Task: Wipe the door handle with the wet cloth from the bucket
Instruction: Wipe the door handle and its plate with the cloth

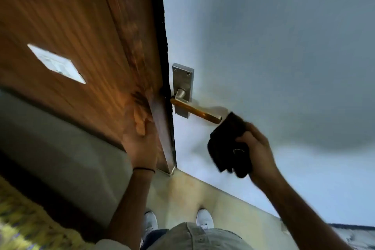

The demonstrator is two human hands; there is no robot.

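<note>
A lever door handle point(195, 110) with a brass-coloured grip juts from a steel backplate point(182, 85) on the pale blue door point(263, 46). My right hand point(256, 148) is shut on a dark cloth point(228, 142), bunched just below and right of the handle's free end; the cloth's top corner almost touches that tip. My left hand point(142, 142) lies flat against the wooden frame point(158, 128) at the door's edge, fingers spread upward, holding nothing. No bucket is in view.
A wood-grain panel point(71, 36) with a white switch plate point(56, 64) fills the left. Below are a beige floor point(192, 193), my two white shoes point(205, 219) and a yellow patterned mat point(24, 225) at the lower left.
</note>
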